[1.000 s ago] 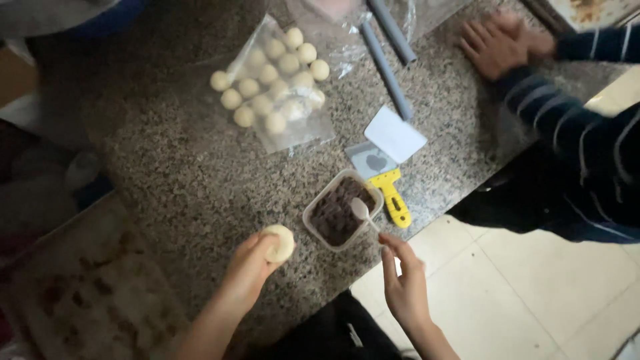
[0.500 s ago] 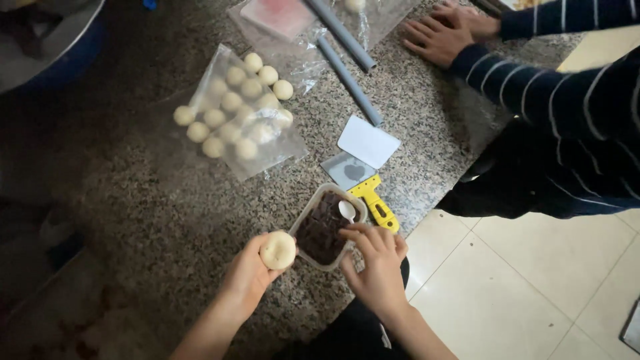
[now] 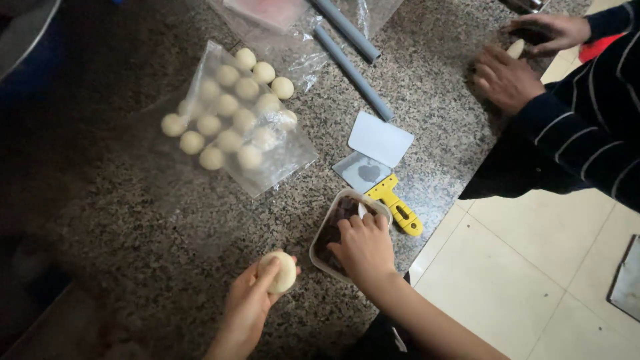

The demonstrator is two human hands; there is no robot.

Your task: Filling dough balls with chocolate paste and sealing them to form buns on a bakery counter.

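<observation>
My left hand [image 3: 248, 303] cups a flattened round of pale dough [image 3: 280, 271] above the speckled granite counter [image 3: 153, 220]. My right hand [image 3: 363, 247] reaches into a clear plastic tub [image 3: 322, 233] of dark filling and grips a white spoon [image 3: 363, 210], whose tip shows just past my fingers. A yellow-handled scraper [image 3: 393, 203] lies right beside the tub, with a white plastic card [image 3: 381, 139] above it.
Several dough balls [image 3: 227, 123] rest on a clear plastic sheet at upper left. Two grey rods [image 3: 353, 70] lie across the counter's far side. Another person in a striped sleeve [image 3: 587, 133] works dough with both hands [image 3: 507, 77] at upper right. Tiled floor [image 3: 533, 267] lies right of the counter edge.
My right hand has moved from the counter edge into the tub and taken hold of the spoon. My left hand has drawn the dough nearer to me.
</observation>
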